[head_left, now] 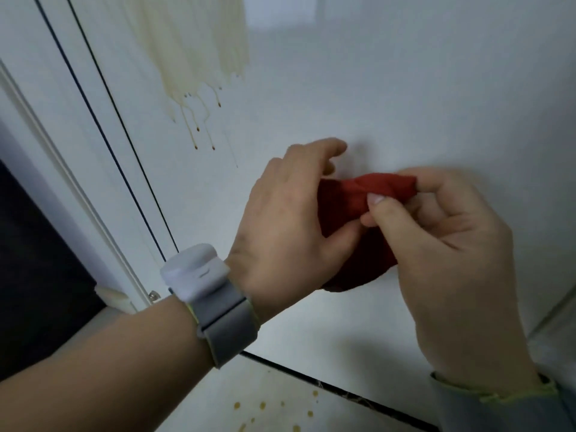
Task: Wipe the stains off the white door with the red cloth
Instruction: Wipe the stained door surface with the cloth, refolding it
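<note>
From the head view, both hands are bunching the red cloth [349, 201] in the middle of the frame, in front of the white door [405, 88]. The brown drip stains [199, 57] sit in the upper left. A good way would be to fold the cloth into a neat pad first, then rub from the top down. The left hand [290, 226] is half curled around the cloth. The right hand [442, 257] pinches its top edge with thumb and fingers

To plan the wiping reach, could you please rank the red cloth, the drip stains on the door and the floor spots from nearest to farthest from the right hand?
From the right hand:
1. Red cloth, pinched in its fingers.
2. Floor spots, below and to the left.
3. Drip stains, up on the door at upper left.
</note>
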